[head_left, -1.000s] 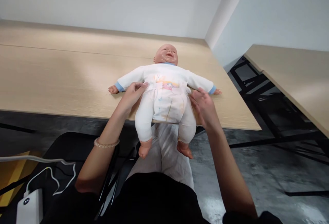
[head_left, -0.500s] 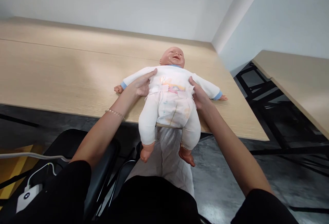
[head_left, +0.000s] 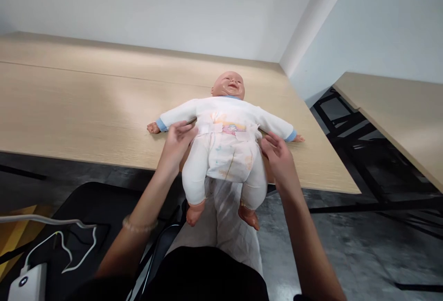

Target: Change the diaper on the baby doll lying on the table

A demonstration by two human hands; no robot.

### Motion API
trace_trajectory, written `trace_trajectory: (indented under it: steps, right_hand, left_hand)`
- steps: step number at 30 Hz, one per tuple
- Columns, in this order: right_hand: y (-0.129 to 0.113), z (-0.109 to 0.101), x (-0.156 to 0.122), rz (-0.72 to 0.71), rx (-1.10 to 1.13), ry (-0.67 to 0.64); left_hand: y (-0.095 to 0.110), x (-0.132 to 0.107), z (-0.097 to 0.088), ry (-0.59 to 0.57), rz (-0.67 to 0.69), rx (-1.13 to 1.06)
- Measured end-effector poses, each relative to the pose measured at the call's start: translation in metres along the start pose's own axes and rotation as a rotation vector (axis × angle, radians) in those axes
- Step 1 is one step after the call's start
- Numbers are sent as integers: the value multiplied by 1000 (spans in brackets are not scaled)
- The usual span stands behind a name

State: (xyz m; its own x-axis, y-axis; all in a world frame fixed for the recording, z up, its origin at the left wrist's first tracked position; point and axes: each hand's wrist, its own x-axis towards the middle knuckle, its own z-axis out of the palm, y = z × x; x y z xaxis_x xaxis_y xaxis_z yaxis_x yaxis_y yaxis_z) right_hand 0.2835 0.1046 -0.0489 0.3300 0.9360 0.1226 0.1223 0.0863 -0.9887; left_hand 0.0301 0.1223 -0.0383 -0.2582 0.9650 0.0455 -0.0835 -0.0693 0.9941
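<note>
A baby doll in a white suit with blue cuffs lies on its back on the wooden table, legs hanging over the front edge. A printed diaper is wrapped around its hips. My left hand touches the doll's left hip at the diaper's side, fingers curled against it. On the other side my right hand rests at the hip, fingers partly spread beside the diaper. A white cloth hangs below the doll's feet over my lap.
A second wooden table stands at the right across a gap with black frames beneath. A black chair is at lower left, with a white power bank and white cable on it.
Both hands slid down from the doll's waist and chest sides to its hips. The doll stays in place on the table edge.
</note>
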Motion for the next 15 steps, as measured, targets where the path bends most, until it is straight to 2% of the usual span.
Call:
trace_trajectory:
  steps: [1, 2, 3, 6, 8, 11, 15]
  right_hand:
    - [-3, -6, -18, -26, -37, 54]
    - [-7, -11, -36, -62, -88, 69]
    - [-10, -14, -52, -107, -160, 67]
    - [-15, -11, -87, -255, -368, 3]
    - [-12, -5, -97, -346, -435, -18]
    - [-4, 4, -99, -452, -509, -8]
    - [3, 11, -96, -493, -588, 23]
  left_hand:
    - [0, -18, -5, 33, 95, 63]
    - [0, -34, -10, 4, 163, 133]
    - [1, -49, -13, -61, 211, 193]
    - [2, -76, -17, -106, 377, 395]
    - [0, -82, -17, -126, 453, 526]
    - [-5, -81, -15, -175, 493, 647]
    - [-8, -80, -12, -155, 518, 656]
